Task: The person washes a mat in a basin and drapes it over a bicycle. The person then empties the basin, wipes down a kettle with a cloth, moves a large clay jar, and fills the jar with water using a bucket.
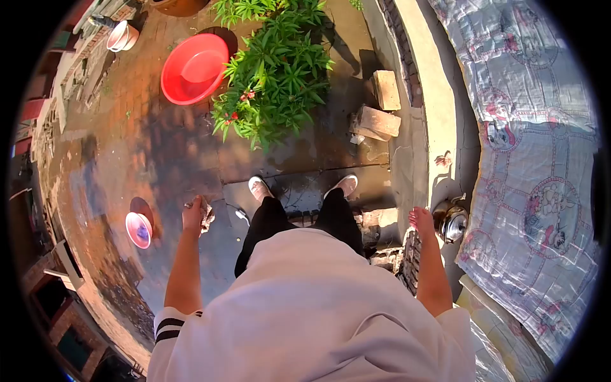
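My left hand (pixel 190 218) is held out over the wet paved ground, its fingers closed around a crumpled cloth (pixel 207 216) that hangs on the inner side. On the other side, my right hand (pixel 420 219) is beside the ledge with nothing visible in it; the fingers look loosely apart. Just right of that hand stands a shiny metal kettle (pixel 453 223), apart from it as far as I can see. A small pink basin (pixel 139 230) with something bluish inside sits on the ground left of my left hand.
Ahead are a large red basin (pixel 194 69), a leafy plant (pixel 273 76) with red flowers and loose bricks (pixel 380 121). A white bucket (pixel 123 37) stands far left. The raised ledge (pixel 439 108) and a patterned sheet (pixel 534 159) run along the right.
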{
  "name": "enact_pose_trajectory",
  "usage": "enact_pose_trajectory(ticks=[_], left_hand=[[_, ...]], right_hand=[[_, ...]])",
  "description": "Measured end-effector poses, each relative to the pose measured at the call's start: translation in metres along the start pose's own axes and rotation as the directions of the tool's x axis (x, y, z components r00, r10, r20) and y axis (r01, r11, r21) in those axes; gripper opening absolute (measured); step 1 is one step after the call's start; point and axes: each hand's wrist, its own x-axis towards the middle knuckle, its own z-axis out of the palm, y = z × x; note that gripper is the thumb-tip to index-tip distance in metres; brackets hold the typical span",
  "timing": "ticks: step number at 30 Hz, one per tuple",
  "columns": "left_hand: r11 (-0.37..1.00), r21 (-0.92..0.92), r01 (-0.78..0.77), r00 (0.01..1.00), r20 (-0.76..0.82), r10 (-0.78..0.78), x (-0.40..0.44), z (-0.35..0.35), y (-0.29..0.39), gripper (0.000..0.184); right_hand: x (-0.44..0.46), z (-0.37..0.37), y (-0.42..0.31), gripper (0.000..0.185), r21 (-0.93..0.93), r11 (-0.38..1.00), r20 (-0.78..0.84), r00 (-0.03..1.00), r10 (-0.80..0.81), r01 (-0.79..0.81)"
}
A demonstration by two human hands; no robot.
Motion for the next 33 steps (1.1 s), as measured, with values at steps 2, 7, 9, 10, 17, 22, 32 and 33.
enact_pose_trajectory(ticks=[2,7,9,10,17,22,32,33], left_hand=[[0.998,-0.049,-0.047,0.985,-0.166,0.038,0.025,-0.075,-0.032,0.03],[0.992,-0.115,-0.056,0.954,-0.299,0.019,0.009,-0.253,-0.081,0.043],[0.942,-0.327,-0.07,0.923,-0.38,-0.064,-0.016,-0.296,-0.095,0.031],[0.905,-0.417,-0.085,0.909,-0.405,-0.101,-0.031,-0.312,-0.099,0.026],[0.265,-0.961,-0.074,0.913,-0.173,-0.371,-0.031,-0.377,-0.286,0.021],[0.473,-0.864,0.172,0.746,-0.199,-0.636,-0.021,-0.394,-0.277,0.01],[0.909,-0.134,0.394,0.619,-0.693,-0.37,0.149,-0.553,-0.11,0.035],[0.936,-0.142,0.322,0.607,-0.727,-0.32,0.15,-0.568,-0.089,0.033]], right_hand=[[-0.033,0.077,-0.018,0.028,-0.144,0.989,0.085,0.996,-0.018,0.03],[-0.074,0.254,-0.03,0.022,-0.255,0.966,0.492,0.853,0.175,-0.051],[-0.123,0.334,-0.069,0.023,-0.551,0.825,0.378,0.92,0.107,0.13],[-0.127,0.366,-0.083,0.024,-0.553,0.821,0.413,0.903,0.121,0.142],[-0.12,0.529,-0.179,0.014,-0.477,0.856,0.431,0.902,0.029,0.2],[-0.069,0.615,-0.209,0.016,-0.542,0.833,0.42,0.895,0.151,0.113],[-0.128,1.088,-0.448,0.018,-0.562,0.761,0.558,0.828,0.06,0.324],[-0.199,1.139,-0.472,0.017,-0.448,0.785,0.62,0.782,-0.072,0.428]])
